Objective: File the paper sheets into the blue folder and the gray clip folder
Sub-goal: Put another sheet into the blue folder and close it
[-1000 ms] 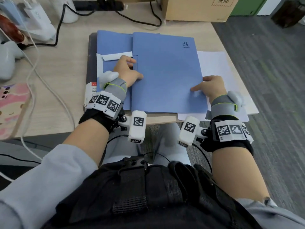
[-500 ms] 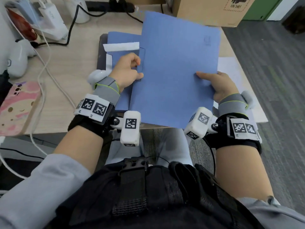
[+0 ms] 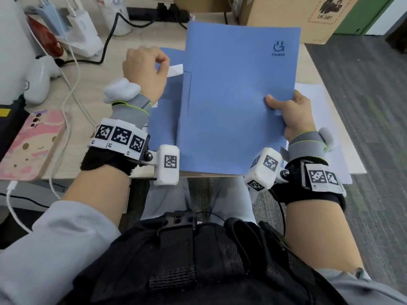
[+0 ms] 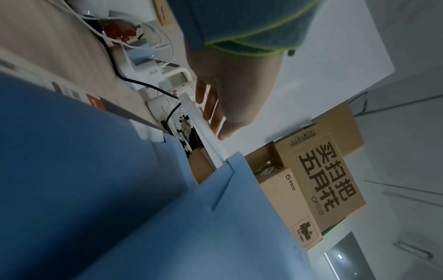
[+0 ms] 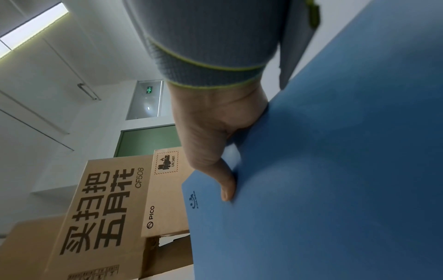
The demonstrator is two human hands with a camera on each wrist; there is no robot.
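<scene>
The blue folder [image 3: 237,95] [image 5: 335,170] lies open on the desk, its logo cover tilted up off the table. My right hand [image 3: 284,111] [image 5: 215,161] grips that cover at its right edge, thumb on top. My left hand [image 3: 161,62] [image 4: 210,117] is curled over the folder's left flap [image 3: 167,111] and pinches the top of a white paper sheet [image 3: 176,70] [image 4: 206,138] that sits in the flap. More white sheets [image 3: 319,102] lie on the desk under the folder's right side. A strip of the gray clip folder [image 4: 120,111] shows beneath the blue one.
A cardboard box [image 3: 297,16] stands at the back right. Chargers [image 3: 81,25] and cables [image 3: 72,89] crowd the back left, and a pink-cased phone [image 3: 30,144] lies at the left front. The desk's edge and carpet floor are to the right.
My right hand has lifted the folder's cover from flat to tilted up. My left hand moved from the inner pocket up to the white sheet's top edge and took hold of it.
</scene>
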